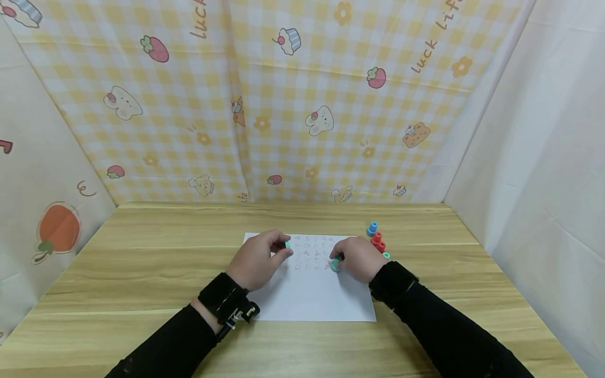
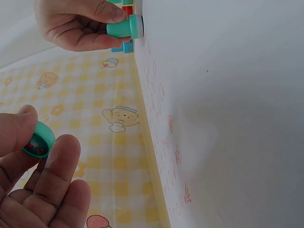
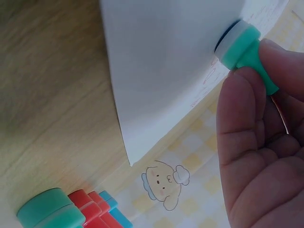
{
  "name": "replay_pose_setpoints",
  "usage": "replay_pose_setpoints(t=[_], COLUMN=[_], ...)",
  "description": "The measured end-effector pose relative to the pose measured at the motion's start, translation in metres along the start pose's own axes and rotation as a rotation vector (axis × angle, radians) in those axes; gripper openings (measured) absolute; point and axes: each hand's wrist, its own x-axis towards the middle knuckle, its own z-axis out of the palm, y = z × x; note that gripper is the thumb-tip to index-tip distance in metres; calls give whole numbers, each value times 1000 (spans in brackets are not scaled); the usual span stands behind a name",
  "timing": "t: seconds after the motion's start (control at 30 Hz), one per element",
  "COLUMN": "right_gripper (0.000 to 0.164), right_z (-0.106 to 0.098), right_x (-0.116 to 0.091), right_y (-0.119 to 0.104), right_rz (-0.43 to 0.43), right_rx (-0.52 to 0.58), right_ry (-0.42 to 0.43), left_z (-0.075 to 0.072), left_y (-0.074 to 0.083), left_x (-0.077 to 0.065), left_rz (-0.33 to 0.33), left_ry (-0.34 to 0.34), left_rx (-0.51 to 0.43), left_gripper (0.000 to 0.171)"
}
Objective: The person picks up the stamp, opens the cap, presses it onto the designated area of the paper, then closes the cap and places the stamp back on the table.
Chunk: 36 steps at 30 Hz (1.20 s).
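Observation:
My right hand (image 1: 361, 257) grips a small green stamp (image 3: 242, 45) by its handle, thumb and fingers around it. The stamp's pale base and dark face are turned to the white paper (image 1: 307, 299), at the right end of the lowest printed row; whether it touches is hard to tell. Over the sheet's upper left, my left hand (image 1: 257, 260) pinches a hollow green stamp cap (image 2: 40, 141) between thumb and fingers. Red spots show inside that cap. Several rows of small red prints (image 1: 307, 253) run across the paper's upper half.
Right of the paper's far corner, a blue stamp (image 1: 372, 228), two red stamps (image 1: 378, 240) and a green one (image 1: 386, 255) stand in a line on the wooden table (image 1: 142, 283). A yellow checked cloth (image 1: 293, 152) hangs behind, with white curtains (image 1: 534, 173) at the sides.

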Motion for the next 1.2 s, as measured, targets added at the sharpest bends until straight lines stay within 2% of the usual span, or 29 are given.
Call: replay_pose_setpoints(t=[0.77,1.2], right_gripper=[12,11], right_z=[0,0], right_x=[1,2], right_y=[-8,-6], right_rz=[15,9], right_rx=[-83,-80], right_ry=[-59,-69], left_z=[2,5], left_y=[1,0], left_x=[1,1], left_rz=[-1,2], left_ry=[-12,-12], left_rx=[5,9], left_gripper=[20,21])
